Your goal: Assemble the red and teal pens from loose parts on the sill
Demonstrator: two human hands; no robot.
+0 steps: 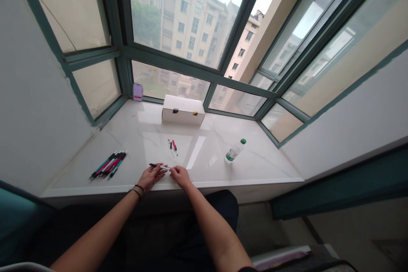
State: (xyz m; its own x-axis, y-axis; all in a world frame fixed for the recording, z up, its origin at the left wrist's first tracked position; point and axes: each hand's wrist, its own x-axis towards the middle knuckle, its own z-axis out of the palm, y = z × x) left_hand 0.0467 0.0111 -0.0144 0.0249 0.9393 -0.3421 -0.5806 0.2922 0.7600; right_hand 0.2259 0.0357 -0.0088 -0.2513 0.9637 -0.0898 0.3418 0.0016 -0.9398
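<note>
Between my two hands, just above the front part of the white sill, is a slim black-and-white pen [164, 167]. My left hand [151, 177] is closed on its darker end, with a band round the wrist. At the pale end, the fingers of my right hand [180, 177] are pinched together. A few small loose pen parts [174, 145], red, black and metallic, lie on the sill beyond my hands. To the left rests a bunch of several pens [109, 165] in teal, red, white and black, side by side.
A white box [183, 109] stands by the window at the back of the marble sill [204, 174]. Right of my hands is a clear bottle [234, 151] with a green cap. A small purple packet [138, 92] leans at the back left corner. Green window frames enclose the sill.
</note>
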